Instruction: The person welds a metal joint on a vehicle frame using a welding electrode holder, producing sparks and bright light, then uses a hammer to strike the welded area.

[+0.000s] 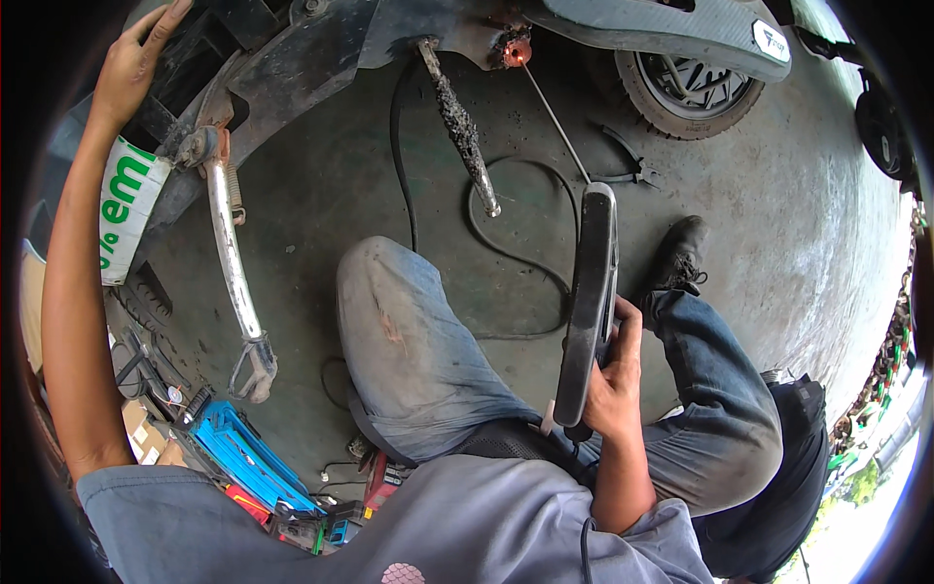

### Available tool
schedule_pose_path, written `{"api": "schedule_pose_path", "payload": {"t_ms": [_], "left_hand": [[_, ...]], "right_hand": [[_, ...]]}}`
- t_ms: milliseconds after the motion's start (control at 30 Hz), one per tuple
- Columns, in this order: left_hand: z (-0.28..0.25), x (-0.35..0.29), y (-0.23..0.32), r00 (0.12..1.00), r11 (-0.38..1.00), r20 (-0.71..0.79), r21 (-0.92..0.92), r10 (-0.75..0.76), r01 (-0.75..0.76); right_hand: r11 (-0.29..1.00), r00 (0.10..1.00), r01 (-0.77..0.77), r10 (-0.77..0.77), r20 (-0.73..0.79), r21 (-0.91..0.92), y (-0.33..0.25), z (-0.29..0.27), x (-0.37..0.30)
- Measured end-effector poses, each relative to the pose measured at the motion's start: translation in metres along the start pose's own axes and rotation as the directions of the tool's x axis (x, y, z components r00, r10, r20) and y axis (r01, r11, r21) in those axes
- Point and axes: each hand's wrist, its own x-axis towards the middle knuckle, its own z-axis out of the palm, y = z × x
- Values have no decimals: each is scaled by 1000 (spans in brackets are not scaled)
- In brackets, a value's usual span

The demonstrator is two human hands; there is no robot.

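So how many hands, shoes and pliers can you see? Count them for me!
Hands: 2, the left hand and the right hand
Shoes: 1 dark shoe
Pliers: 1 pair of pliers
Total: 4

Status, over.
Right hand grips long black tool; thin grey rod tip at glowing orange metal. Left hand by dark frame. Crusted metal bar left of rod.

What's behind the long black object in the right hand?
Beyond the black object, grey floor and dark cable show at its edges. Whatever lies directly behind is covered, including some of the right hand.
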Motion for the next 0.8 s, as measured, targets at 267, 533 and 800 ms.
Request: {"api": "schedule_pose_path", "payload": {"t_ms": [267, 533, 800], "left_hand": [[0, 1, -5, 1000, 999, 7, -29, -17, 17], [-1, 1, -8, 1000, 999, 14, -31, -27, 27], [1, 2, -12, 1000, 996, 18, -84, -14, 15]], "right_hand": [[1000, 1000, -20, 19, 20, 22, -5, 2, -1], [999, 999, -45, 45, 16, 5, -4, 4, 0], [1000, 1000, -15, 15, 13, 1, -6, 5, -1]]}}
